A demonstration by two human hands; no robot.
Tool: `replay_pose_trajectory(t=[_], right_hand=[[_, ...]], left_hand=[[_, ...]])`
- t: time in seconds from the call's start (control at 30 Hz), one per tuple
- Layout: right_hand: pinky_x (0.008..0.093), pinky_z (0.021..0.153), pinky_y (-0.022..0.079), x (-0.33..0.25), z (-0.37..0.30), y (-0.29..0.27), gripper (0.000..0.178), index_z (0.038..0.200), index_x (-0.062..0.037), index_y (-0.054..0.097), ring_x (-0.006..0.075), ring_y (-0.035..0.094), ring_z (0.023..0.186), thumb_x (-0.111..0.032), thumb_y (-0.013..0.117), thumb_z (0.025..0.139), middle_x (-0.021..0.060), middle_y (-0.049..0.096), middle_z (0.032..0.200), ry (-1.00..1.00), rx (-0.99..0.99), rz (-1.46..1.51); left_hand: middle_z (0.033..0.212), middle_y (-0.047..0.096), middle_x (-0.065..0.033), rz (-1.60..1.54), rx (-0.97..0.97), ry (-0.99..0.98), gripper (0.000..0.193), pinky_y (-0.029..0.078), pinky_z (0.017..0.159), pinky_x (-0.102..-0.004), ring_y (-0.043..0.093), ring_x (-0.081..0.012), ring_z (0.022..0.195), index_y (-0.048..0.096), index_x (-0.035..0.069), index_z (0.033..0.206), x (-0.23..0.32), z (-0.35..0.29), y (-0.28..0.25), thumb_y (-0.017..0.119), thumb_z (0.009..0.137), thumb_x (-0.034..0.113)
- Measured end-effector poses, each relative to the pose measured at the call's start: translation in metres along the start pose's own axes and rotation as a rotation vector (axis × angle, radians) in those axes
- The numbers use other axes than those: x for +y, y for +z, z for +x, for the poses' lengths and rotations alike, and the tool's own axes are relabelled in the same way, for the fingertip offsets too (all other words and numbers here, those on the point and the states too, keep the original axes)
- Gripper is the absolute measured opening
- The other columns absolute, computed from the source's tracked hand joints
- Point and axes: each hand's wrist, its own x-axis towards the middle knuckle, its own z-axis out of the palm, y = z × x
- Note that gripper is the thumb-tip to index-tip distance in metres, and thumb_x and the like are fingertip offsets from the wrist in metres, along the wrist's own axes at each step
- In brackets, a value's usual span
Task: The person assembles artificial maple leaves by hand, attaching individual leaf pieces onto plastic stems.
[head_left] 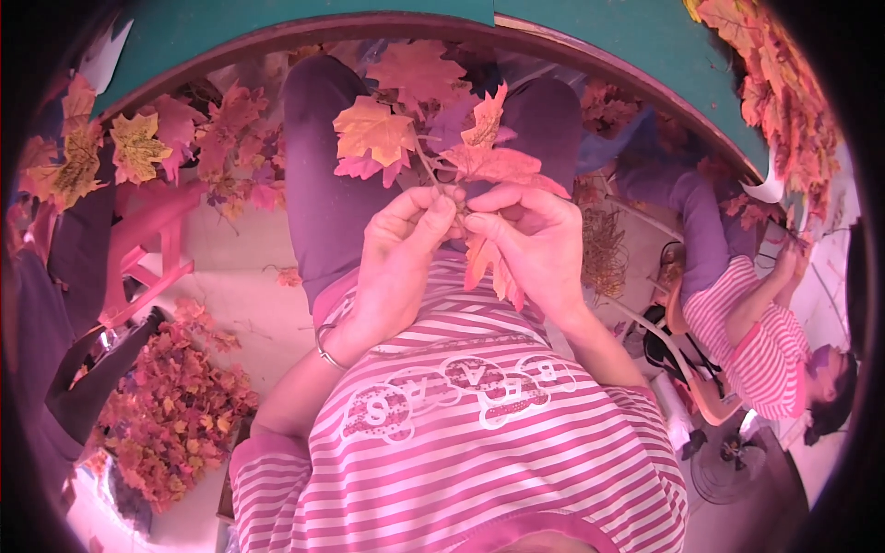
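Above my lap I hold a sprig of artificial maple leaves [419, 78], its orange, red and pink leaves fanning out beyond my fingers. My left hand [403, 244] pinches its thin stem between thumb and fingers. Close beside it, my right hand [533, 241] has thumb and forefinger pressed together at the same stem, near a red leaf [498, 166]. An orange leaf [495, 269] hangs below the fingertips, against my striped shirt. Exactly what the right fingertips grip is partly hidden by the fingers themselves.
A green table [304, 13] curves across the far side, with piled leaves [784, 101] at its right. A large leaf heap [180, 415] lies on the floor at left, near a pink stool [152, 244]. A co-worker [747, 323] sits at right; a fan [728, 465] stands behind.
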Motion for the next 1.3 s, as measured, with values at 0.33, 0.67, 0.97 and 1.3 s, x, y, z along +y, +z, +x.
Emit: replay_pose_trajectory(t=[0.33,0.67,0.97,1.3], right_hand=[[0.0260,0.082,0.057,0.006,0.001,0.004,0.014,0.100,0.0079,0.070,0.0129,0.069,0.087,0.006,0.075,0.087,0.0093,0.072,0.097,0.052,0.029,-0.059],[0.0309,0.084,0.058,-0.034,0.044,-0.009,0.021,0.112,0.0053,0.068,0.0187,0.071,0.089,0.000,0.070,0.092,0.0119,0.072,0.099,0.309,-0.093,0.401],[0.0429,0.072,0.054,-0.136,0.097,0.010,0.012,0.093,-0.0009,0.070,0.0374,0.069,0.083,-0.012,0.072,0.088,0.0166,0.070,0.086,-0.661,-0.435,-0.862],[0.0418,0.073,0.057,-0.281,0.334,-0.061,0.017,0.094,0.0022,0.072,0.0338,0.073,0.081,-0.010,0.072,0.082,0.0232,0.072,0.085,-0.875,0.298,-1.198]], left_hand=[[0.110,0.069,-0.0040,0.067,-0.018,0.004,0.016,0.052,0.089,-0.0278,0.063,-0.0105,0.095,0.068,0.000,0.111,-0.010,-0.002,-0.011,0.061,0.104,0.012],[0.122,0.065,-0.0168,1.298,-0.081,0.544,0.051,0.041,0.105,-0.0408,0.057,-0.0340,0.119,0.058,0.007,0.138,0.038,0.009,0.009,0.069,0.088,0.003],[0.095,0.067,-0.0082,0.121,0.058,-0.099,0.014,0.059,0.076,-0.0279,0.067,-0.0140,0.080,0.061,-0.001,0.114,0.047,0.011,-0.018,0.058,0.104,0.008],[0.105,0.056,-0.0045,0.891,0.142,0.307,0.011,0.048,0.085,-0.0232,0.059,-0.0097,0.091,0.064,-0.004,0.105,0.060,0.025,-0.043,0.067,0.096,0.001]])
